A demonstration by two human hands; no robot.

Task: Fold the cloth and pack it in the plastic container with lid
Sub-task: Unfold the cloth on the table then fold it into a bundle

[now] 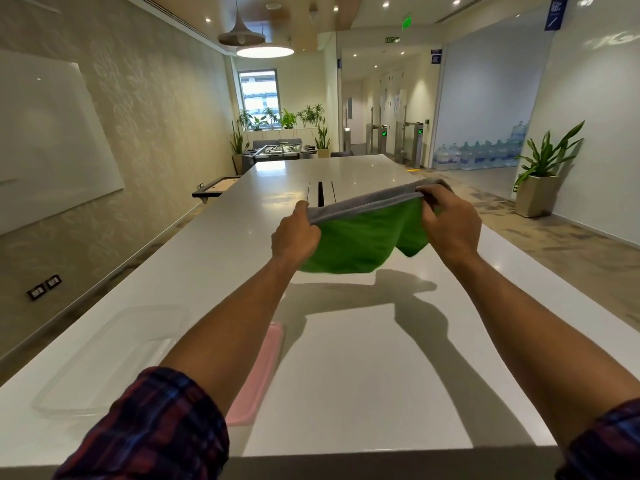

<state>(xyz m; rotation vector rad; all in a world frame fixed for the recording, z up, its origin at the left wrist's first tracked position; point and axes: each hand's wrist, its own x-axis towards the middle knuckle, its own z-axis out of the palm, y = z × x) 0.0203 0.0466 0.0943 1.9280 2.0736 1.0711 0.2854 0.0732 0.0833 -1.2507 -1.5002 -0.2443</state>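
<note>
Hands [374,230] pinching cloth [360,237] taut, above table [346,375]

An illuminated sign [392,39] hanging from the ceiling over the corridor reads "EXIT" in green letters. Two blue plaques carry white marks too small to read: one [556,12] sits high on the glass wall at upper right, and a smaller one [436,57] sits on the wall by the corridor. The turnstiles [412,140] show green lit symbols, and the water bottles [478,154] behind the glass bear blue labels, none of it legible.
</note>
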